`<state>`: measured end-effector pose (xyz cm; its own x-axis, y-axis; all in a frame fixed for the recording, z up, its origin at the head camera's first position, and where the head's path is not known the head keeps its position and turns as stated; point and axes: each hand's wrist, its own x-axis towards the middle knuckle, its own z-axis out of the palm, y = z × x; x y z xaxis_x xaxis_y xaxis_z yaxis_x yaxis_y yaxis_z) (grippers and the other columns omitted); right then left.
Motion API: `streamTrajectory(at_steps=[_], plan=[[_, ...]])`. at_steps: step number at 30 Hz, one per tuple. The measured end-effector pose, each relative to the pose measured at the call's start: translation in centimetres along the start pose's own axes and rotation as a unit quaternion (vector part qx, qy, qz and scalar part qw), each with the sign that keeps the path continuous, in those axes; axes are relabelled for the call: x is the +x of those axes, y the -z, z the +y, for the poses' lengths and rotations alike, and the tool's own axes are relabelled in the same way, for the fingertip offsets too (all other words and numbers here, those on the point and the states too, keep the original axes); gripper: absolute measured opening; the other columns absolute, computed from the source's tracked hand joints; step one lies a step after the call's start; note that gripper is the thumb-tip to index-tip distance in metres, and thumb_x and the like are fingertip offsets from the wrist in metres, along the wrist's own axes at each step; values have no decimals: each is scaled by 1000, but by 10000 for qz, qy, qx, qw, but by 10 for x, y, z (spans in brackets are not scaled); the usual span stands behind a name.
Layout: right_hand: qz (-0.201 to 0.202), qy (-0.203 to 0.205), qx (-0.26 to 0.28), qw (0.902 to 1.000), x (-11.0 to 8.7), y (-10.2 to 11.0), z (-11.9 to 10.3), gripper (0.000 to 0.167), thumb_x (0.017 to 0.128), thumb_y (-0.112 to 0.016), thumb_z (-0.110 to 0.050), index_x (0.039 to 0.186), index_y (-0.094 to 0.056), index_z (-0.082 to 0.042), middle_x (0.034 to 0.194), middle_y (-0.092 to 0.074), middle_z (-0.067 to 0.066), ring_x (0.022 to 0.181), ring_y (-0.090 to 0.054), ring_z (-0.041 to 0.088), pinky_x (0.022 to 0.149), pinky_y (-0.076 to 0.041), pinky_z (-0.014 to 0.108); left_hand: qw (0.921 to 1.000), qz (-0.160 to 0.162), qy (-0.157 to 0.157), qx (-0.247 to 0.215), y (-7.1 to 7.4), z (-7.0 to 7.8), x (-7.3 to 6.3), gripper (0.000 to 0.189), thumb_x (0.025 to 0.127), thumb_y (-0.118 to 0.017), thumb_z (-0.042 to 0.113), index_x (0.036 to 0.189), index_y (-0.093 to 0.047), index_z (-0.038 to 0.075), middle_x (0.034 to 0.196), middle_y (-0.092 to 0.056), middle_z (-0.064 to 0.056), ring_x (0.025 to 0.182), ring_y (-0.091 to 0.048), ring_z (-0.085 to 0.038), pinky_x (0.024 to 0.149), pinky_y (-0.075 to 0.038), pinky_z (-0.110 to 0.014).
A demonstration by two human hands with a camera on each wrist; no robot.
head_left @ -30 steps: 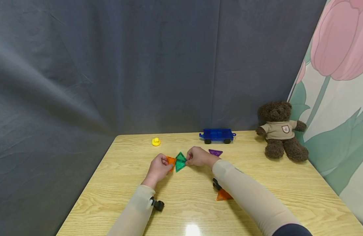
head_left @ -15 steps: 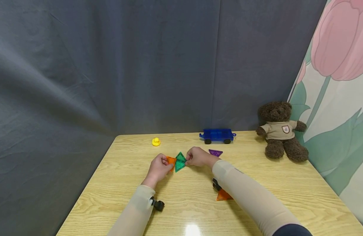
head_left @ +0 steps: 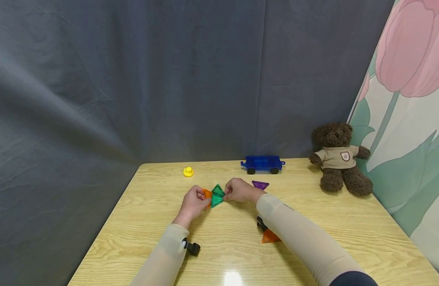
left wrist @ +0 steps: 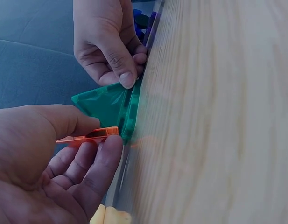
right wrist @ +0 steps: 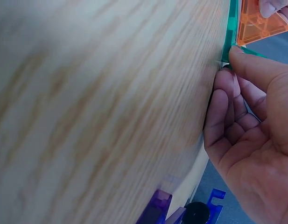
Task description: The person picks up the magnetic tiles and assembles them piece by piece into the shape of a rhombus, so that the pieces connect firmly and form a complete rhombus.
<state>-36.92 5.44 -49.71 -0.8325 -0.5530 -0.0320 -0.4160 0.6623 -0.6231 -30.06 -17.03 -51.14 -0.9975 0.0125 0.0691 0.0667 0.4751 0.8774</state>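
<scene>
My left hand [head_left: 193, 203] pinches an orange triangular magnetic tile [left wrist: 108, 131] between thumb and fingers. The tile stands on edge at the left side of two green triangular magnetic tiles. One green tile [left wrist: 104, 103] stands raised, and the other green tile [left wrist: 131, 112] lies low along the tabletop; they meet along one edge. My right hand [head_left: 238, 189] pinches the right corner of the green tiles with thumb and fingertips. In the right wrist view the orange tile [right wrist: 258, 25] is very near the green ones; whether they touch is hard to tell.
A purple triangular tile [head_left: 260, 185] lies behind the right wrist, and another orange tile [head_left: 270, 236] is partly under the right forearm. At the table's back are a yellow rubber duck [head_left: 188, 171], a blue wheeled toy wagon [head_left: 263, 164] and a brown teddy bear [head_left: 337, 159].
My left hand has brought the orange tile slightly right, closer to the green tiles, and turned it so less of it shows. The right hand has stayed in place.
</scene>
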Motion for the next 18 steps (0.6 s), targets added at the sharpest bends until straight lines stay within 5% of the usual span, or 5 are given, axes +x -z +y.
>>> streamTrajectory(at_steps=[18], plan=[[-30,-27,6,10000,0,-1,2,18,89,-86,-17,77,-72,-17,70,-63,-6,68,-54,11,68,-47,28,9996,-194,-121,-181,-1,-1,1,27,93,-78,7,108,-56,3,103,-60,-13,84,-65,-22,69,-60,-33]])
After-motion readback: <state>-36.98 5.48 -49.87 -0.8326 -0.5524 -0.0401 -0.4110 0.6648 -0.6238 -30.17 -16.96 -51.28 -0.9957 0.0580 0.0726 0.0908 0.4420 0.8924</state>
